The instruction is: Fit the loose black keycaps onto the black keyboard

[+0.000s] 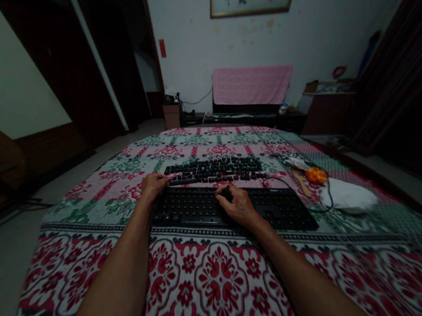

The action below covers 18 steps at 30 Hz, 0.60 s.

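A black keyboard base (pixel 197 204) without its keycaps lies across the bedspread, with rows of small round key posts showing. Behind it, loose black keycaps (pixel 212 168) are laid out in several rows. My left hand (pixel 155 184) rests at the left end of these rows, fingers stretched out and fingertips beside the nearest keycaps. Over the middle of the base is my right hand (pixel 238 204), its fingers curled in a pinch around a small dark piece that looks like a keycap (pixel 227 192). Fine detail is lost in the dim light.
Right of the base lie a wooden-looking strip (pixel 301 183), an orange bundle (pixel 316 175) and a white cloth or bag (pixel 348 195). A dark cable (pixel 330 198) loops between them. The patterned bedspread (pixel 219 277) covers the bed. A pink towel (pixel 252 84) hangs beyond.
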Available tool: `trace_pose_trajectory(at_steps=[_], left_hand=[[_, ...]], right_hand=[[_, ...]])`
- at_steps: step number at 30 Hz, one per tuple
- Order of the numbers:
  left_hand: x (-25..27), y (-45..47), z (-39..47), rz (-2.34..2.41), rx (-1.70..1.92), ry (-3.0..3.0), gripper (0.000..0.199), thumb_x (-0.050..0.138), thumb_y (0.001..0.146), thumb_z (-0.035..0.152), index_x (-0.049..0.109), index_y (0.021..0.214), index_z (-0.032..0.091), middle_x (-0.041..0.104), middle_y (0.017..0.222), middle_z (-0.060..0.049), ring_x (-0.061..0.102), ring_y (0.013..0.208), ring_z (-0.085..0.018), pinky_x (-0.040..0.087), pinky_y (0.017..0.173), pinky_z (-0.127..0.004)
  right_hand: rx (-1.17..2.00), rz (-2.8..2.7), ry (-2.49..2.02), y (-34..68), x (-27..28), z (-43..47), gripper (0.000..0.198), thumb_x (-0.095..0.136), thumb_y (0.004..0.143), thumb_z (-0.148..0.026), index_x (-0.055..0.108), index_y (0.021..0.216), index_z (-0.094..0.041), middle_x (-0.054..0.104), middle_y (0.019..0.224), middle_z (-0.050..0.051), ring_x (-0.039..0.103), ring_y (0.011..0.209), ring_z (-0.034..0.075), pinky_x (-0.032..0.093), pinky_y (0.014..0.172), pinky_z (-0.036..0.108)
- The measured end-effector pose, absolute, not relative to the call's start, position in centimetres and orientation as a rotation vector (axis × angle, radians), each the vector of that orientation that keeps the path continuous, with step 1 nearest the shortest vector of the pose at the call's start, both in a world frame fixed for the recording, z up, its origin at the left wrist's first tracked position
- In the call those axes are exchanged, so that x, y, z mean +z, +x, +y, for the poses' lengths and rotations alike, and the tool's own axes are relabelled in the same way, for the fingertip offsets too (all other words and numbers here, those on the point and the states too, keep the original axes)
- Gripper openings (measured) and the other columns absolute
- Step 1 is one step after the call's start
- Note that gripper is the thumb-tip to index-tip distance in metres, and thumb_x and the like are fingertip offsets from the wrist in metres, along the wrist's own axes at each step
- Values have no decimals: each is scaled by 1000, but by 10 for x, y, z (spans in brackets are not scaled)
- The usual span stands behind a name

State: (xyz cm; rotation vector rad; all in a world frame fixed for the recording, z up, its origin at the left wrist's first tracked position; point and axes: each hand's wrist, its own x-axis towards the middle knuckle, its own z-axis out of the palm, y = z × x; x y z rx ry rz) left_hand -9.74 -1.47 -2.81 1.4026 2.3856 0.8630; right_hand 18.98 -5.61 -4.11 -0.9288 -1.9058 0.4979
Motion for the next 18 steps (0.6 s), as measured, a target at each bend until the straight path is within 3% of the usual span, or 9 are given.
trace_pose_trajectory(at_steps=[6,18], left_hand=[[-19,-96,-37,2325,634,1598,25,59,72,37,75,84,23,71,72,-1,64,75,-19,43,63,-24],[-30,-96,-61,2178,750,1725,28,57,74,34,73,91,18,72,85,-4,65,81,-20,45,70,-25]], right_hand=[[543,-1877,-927,189,-40,-56,13,54,77,-25,61,84,-17,67,80,5,63,73,17,49,72,30],[673,-1865,-955,194,-34,-53,16,55,74,-29,61,83,-16,67,78,4,62,72,16,48,71,29]])
